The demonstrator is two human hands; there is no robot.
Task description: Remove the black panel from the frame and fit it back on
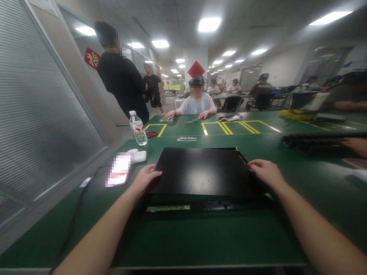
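A flat, glossy black panel (pixel 200 170) is tilted in front of me, with its near edge raised off what lies below. My left hand (pixel 145 177) grips its left edge, thumb on top and fingers underneath, mostly hidden. At the right edge, my right hand (pixel 265 172) is closed with thumb and fingertips pinching the rim. Beneath the near edge a dark strip shows, carrying a narrow green circuit board (pixel 168 208). How the panel and this strip are joined is hidden.
On the green table (pixel 200 244), a lit phone (pixel 119 170), a white case (pixel 139 156), a water bottle (pixel 138 129) and red-handled scissors (pixel 151 134) stand to the left. A seated person (pixel 196 103) faces me across it. A blurred black object (pixel 312 143) lies right, near another person's hand (pixel 355 146).
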